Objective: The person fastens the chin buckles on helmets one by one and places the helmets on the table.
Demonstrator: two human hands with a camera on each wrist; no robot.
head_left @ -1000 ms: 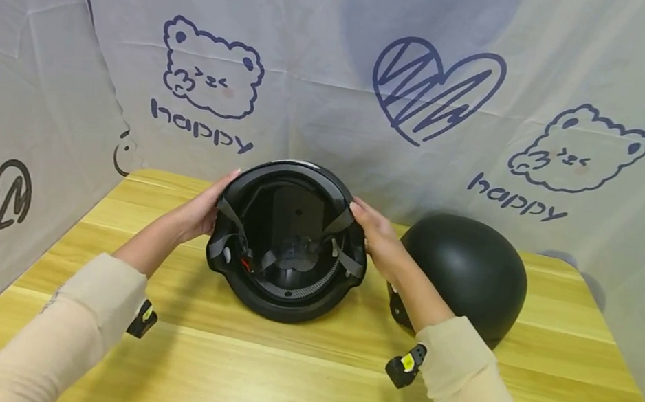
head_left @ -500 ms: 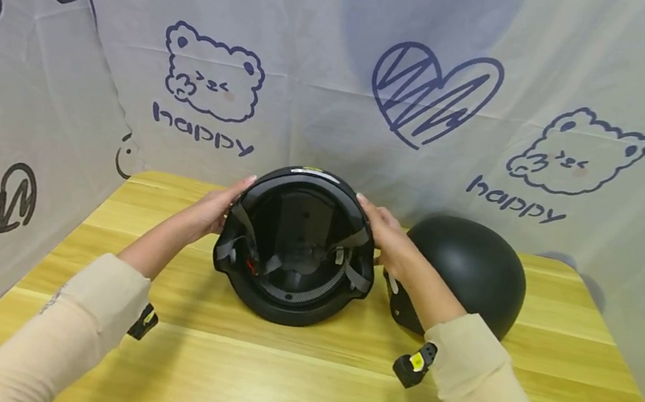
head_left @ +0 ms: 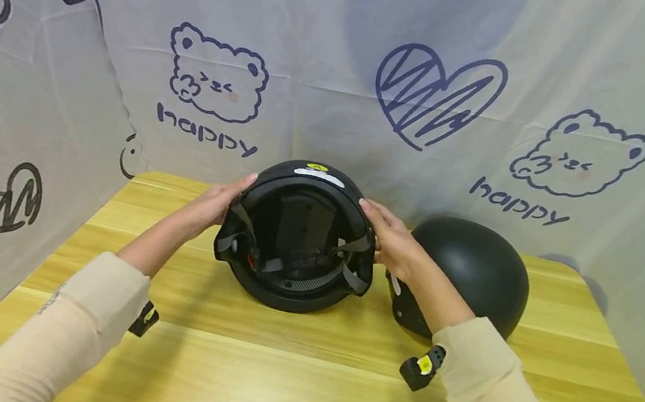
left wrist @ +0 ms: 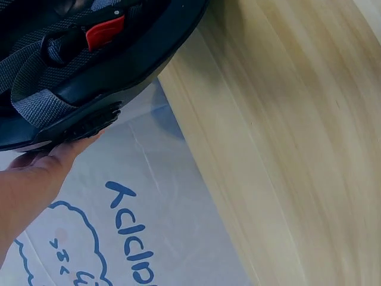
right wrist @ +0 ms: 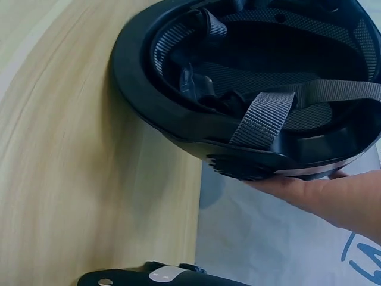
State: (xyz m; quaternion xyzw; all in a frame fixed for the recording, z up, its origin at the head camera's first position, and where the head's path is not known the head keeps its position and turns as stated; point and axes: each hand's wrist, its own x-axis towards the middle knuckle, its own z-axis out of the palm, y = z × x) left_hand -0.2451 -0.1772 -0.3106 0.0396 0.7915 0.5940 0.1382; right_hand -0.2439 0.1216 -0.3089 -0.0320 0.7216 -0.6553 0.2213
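Observation:
A black helmet stands tilted at mid-table in the head view, its hollow inside facing me. My left hand grips its left side and my right hand its right, thumbs at the front edge. The fingers behind the shell are partly hidden. Grey webbing straps run along the inner sides, and a red buckle tab shows in the left wrist view. Above the opening, the shell carries a white label and a yellow sticker.
Just right of the held helmet, partly behind my right forearm, a second black helmet sits dome up on the wooden table. A white cloth with drawn bears and hearts hangs behind the table and at its left side.
The held helmet has shifted slightly right and its upper part has tipped toward me, bringing the white label and yellow sticker into view. Both hands have moved along with it.

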